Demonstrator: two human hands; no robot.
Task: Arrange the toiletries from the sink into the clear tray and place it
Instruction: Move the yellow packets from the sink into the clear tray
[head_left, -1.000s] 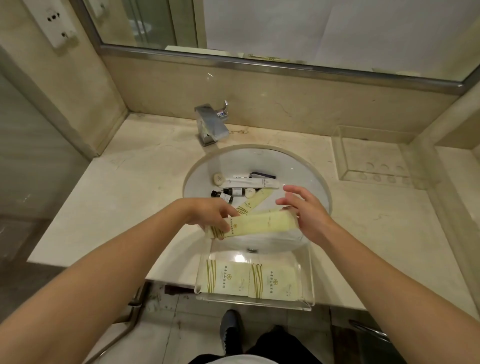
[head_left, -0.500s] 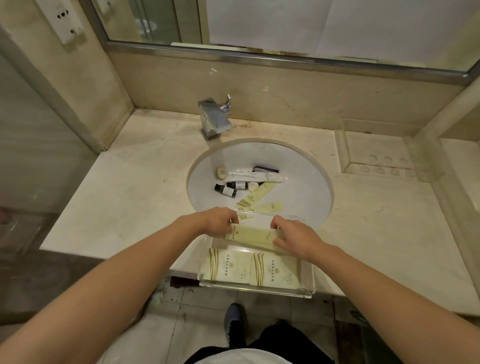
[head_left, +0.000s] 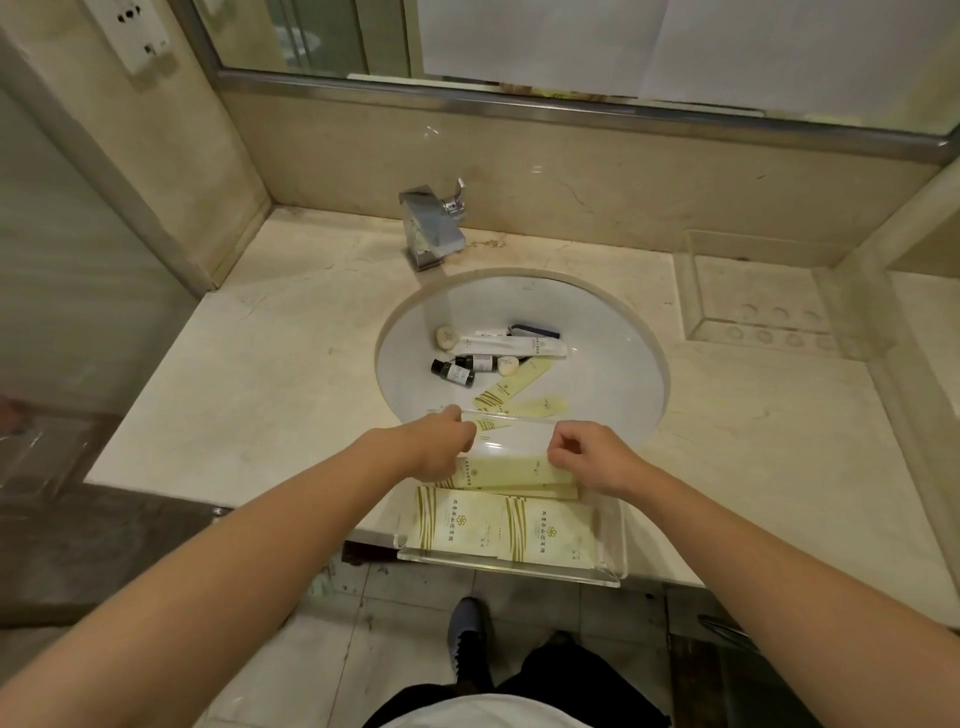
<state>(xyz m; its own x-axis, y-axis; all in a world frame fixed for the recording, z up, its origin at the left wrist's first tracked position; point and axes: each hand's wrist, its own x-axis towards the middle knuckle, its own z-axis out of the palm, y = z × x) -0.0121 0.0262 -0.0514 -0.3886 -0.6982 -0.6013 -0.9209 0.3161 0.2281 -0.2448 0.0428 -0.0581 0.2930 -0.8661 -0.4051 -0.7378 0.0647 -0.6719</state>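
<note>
The pale marble bench carries a round white sink basin, and the clear acrylic tray sits on its near edge, overhanging the basin's near rim. Two pale yellow square sachets lie side by side in the tray's near half; a long pale yellow flat packet lies just beyond them, long axis running left to right. The left hand and right hand sit at its two ends with fingers curled; whether they still pinch it, I cannot tell. The remaining small dark bottles, white tube and yellow sachets lie farther off in the basin, about midway between the hands, slightly nearer the left
</note>
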